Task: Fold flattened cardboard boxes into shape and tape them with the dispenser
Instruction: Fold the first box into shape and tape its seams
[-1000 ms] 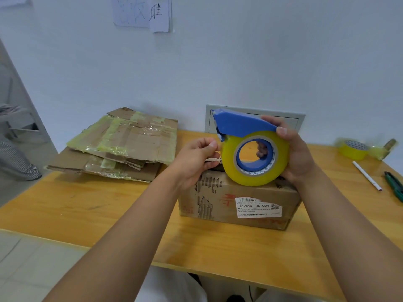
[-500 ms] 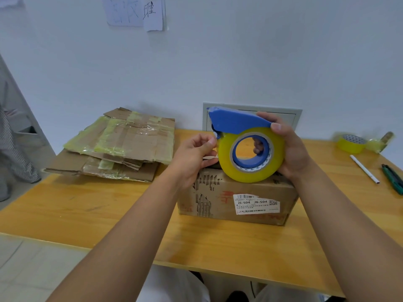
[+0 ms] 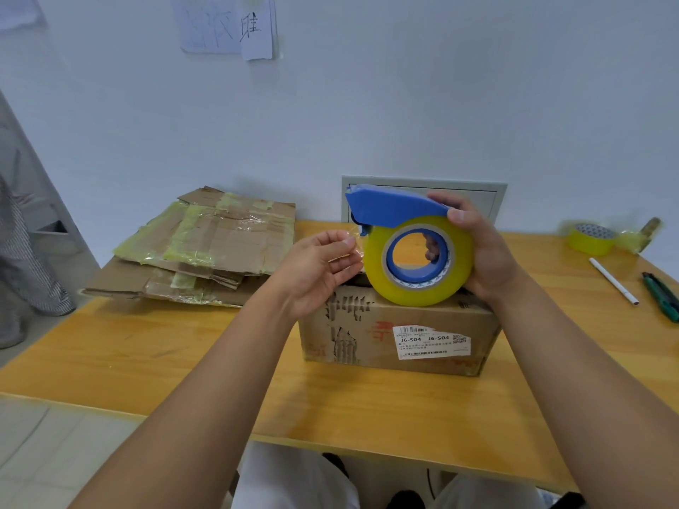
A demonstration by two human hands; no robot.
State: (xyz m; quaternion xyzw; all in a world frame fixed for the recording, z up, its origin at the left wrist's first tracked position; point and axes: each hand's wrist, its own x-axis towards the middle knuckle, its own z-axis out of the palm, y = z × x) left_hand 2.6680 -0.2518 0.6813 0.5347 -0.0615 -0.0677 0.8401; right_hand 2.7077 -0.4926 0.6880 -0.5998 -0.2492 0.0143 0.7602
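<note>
A folded brown cardboard box [image 3: 398,337] with a white label stands on the wooden table [image 3: 183,358] in front of me. My right hand [image 3: 477,247] grips a blue tape dispenser [image 3: 395,209] loaded with a yellowish roll of tape [image 3: 417,264], resting it on the box's top. My left hand [image 3: 319,266] sits just left of the roll, fingers pinching the clear free end of the tape [image 3: 354,240] by the dispenser's cutter.
A stack of flattened, taped cardboard boxes [image 3: 205,251] lies at the back left of the table. At the far right are a spare tape roll [image 3: 589,238], a white pen [image 3: 613,282] and a green tool [image 3: 661,295]. A grey panel [image 3: 422,185] leans against the wall.
My left hand has turned palm-up and drawn the tape end slightly leftward off the roll. The dispenser stays on the box in my right hand.
</note>
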